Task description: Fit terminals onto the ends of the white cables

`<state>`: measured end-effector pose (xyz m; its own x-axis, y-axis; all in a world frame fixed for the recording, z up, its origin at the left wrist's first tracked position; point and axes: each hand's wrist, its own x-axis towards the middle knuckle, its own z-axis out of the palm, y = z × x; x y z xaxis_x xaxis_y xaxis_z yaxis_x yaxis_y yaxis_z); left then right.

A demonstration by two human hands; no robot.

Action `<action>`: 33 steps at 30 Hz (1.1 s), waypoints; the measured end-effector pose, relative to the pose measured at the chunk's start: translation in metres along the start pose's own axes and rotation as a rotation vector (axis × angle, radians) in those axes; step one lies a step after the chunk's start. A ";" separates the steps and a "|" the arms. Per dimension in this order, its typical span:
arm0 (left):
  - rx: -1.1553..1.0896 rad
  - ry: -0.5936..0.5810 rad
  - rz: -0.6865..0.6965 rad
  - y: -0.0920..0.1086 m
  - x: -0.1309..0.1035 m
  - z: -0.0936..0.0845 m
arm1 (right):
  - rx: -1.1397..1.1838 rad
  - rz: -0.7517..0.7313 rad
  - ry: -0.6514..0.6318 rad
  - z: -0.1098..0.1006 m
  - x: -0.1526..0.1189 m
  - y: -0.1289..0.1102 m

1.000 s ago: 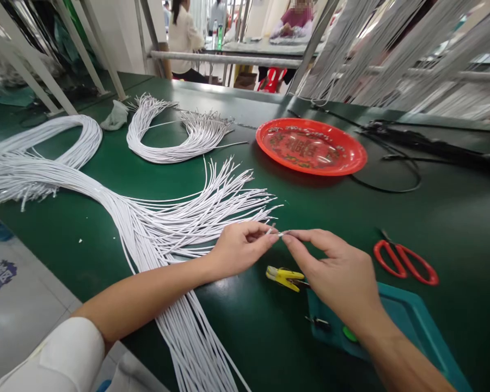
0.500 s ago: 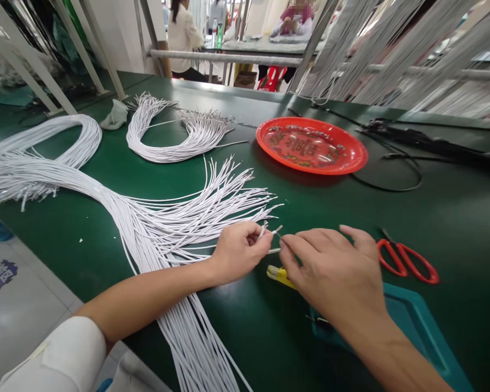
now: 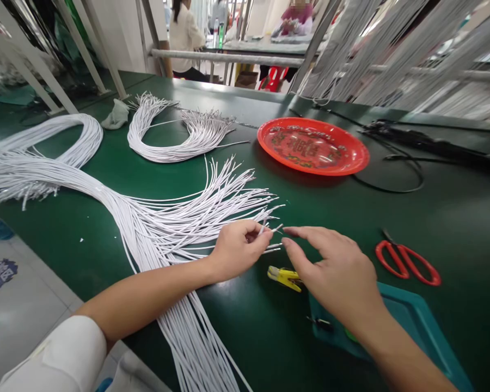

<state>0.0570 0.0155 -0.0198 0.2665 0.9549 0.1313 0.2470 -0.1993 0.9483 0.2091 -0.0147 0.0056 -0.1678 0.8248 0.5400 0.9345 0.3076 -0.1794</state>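
Observation:
My left hand (image 3: 239, 249) is closed on the end of a white cord beside a large fanned bundle of white cords (image 3: 142, 239). The tip of the held cord pokes out past my left fingertips. Just to the right is my right hand (image 3: 335, 267), its thumb and fingers apart, with nothing visible between them. Below the gap between my hands, a yellow clip-like tool (image 3: 285, 277) lies on the green table. Red-handled scissors (image 3: 408, 262) rest to the right of my right hand. A teal tray (image 3: 416, 310) is partly hidden under my right forearm.
Behind my hands lies a red oval plate (image 3: 312, 147) with small pieces in it. Other white cord bundles (image 3: 179, 149) are at the back left. Black cables (image 3: 428, 142) lie at right. Metal frames border the far edge, with people beyond.
The thumb and fingers of my right hand have spread apart and come off the cord end. More of the yellow tool shows now. My left hand has barely moved.

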 end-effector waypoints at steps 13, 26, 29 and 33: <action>0.101 0.045 0.042 0.005 -0.003 0.001 | -0.319 -0.382 0.176 -0.005 0.004 -0.006; 0.143 0.066 0.040 0.006 -0.003 0.000 | -0.019 -0.120 0.141 0.000 0.003 -0.013; 0.165 0.076 0.071 0.006 -0.003 0.000 | 0.173 0.024 0.093 -0.002 0.004 -0.014; 0.166 0.064 0.088 0.007 -0.002 -0.001 | 0.318 0.229 0.050 -0.006 0.005 -0.012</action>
<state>0.0574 0.0118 -0.0129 0.2348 0.9433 0.2344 0.3774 -0.3107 0.8724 0.1989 -0.0174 0.0157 0.0566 0.8676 0.4940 0.8007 0.2561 -0.5416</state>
